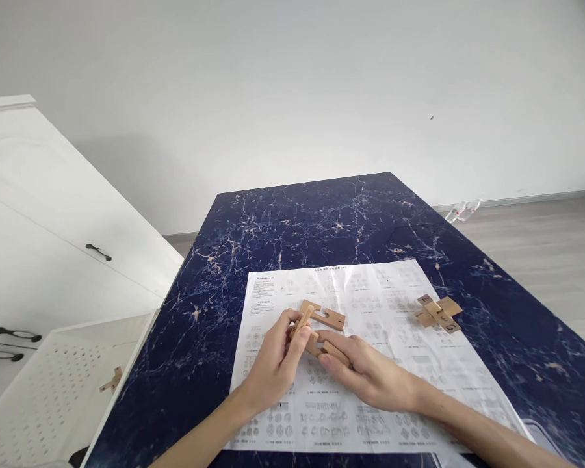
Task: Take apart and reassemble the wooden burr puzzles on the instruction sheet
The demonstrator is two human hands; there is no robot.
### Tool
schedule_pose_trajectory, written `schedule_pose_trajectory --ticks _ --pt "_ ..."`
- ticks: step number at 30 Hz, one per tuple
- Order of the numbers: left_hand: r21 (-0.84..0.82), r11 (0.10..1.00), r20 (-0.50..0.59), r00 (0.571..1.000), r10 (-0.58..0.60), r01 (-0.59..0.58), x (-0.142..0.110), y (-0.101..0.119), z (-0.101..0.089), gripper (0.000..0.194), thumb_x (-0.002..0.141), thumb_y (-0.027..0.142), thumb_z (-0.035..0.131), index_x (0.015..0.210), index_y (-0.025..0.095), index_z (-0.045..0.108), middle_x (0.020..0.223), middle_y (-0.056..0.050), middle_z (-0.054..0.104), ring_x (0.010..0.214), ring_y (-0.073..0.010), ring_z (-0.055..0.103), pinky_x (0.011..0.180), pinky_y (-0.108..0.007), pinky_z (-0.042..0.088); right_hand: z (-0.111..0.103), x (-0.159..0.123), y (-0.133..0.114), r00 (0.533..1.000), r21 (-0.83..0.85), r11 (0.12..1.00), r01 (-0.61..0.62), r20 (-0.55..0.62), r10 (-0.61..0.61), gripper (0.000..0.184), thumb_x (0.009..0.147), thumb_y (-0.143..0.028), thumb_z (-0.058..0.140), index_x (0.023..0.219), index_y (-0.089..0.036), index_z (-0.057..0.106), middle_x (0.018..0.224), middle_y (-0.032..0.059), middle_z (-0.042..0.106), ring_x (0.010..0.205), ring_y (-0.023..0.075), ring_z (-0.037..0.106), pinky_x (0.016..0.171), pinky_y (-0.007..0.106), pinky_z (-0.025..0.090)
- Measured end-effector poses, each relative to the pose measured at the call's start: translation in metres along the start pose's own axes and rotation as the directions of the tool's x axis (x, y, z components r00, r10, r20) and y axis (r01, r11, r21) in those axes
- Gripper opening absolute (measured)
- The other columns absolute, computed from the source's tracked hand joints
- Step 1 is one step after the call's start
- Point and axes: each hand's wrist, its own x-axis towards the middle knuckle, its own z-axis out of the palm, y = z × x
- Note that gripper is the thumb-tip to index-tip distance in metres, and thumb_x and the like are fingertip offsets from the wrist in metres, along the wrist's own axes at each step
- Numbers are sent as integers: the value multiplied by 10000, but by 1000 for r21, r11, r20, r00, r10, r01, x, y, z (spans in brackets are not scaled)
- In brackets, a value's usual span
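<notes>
My left hand [276, 354] is closed around a notched wooden puzzle piece [305, 317], which stands up at a tilt between thumb and fingers. My right hand [365, 370] grips another wooden puzzle piece [335, 353] from the right, and the two pieces meet or overlap between my hands. Just beyond my fingers, a flat wooden piece with a cut-out notch [332, 318] rests on the printed instruction sheet [370, 286]. My fingers partly hide the held pieces, so how they fit together cannot be made out.
An assembled cross-shaped wooden puzzle [437, 313] with printed characters sits on the sheet's right edge. Underneath is a dark blue marbled table [312, 224]. White cabinets [78, 227] stand at left, near a perforated white chair [58, 377] bearing another wooden piece [112, 379]. Clear bottles [464, 210] are on the floor.
</notes>
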Motion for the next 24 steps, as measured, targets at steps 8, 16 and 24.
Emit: schedule_pose_trajectory --ticks 8,16,24 --pt "61 998 -3 1000 27 -27 -1 -6 2 359 1158 502 363 1058 221 564 908 -23 605 795 -189 561 770 -355 485 -4 -1 -1 999 -34 999 -19 26 19 292 1151 -438 387 954 -245 484 749 -46 426 642 144 382 584 306 389" --pt "122 992 -31 999 33 -29 -3 -7 7 349 1166 474 333 1047 225 545 870 -10 589 749 -180 536 726 -345 459 -2 -1 2 1000 -17 1000 -9 14 9 288 1146 -434 428 1073 -228 616 844 8 578 726 175 509 674 324 522" --pt "117 993 -149 989 18 0 3 -12 -9 429 1151 522 340 1112 210 631 804 -8 561 696 -187 524 668 -332 455 -10 -7 1 985 195 969 -150 111 130 379 1144 -435 419 1445 -267 578 623 -70 429 505 136 394 506 282 450"
